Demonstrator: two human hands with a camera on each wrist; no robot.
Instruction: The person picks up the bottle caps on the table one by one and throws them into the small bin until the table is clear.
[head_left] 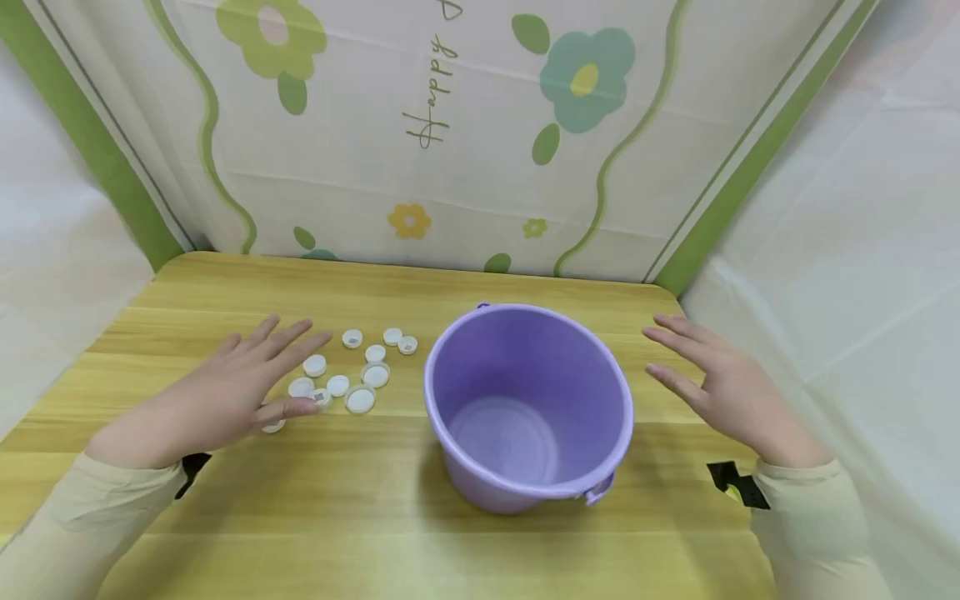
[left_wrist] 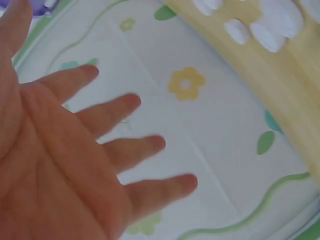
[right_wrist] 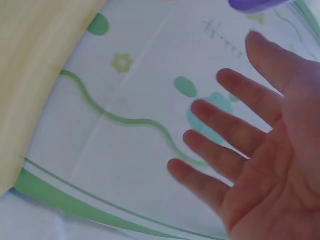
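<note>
A purple bucket stands upright on the wooden table, and no contents show inside it. To its left lie several small round white caps or shallow lids, some with a clear rim. My left hand hovers over the left edge of that group with fingers spread, hiding part of it. On the bucket's other side my right hand hangs in the air, fingers extended, apart from the bucket. Both palms, seen in the wrist views, hold nothing.
The wooden table has rounded far corners. Behind it hangs a white curtain with printed flowers and green borders. White sheeting closes off the right side, and similar sheeting hangs on the left.
</note>
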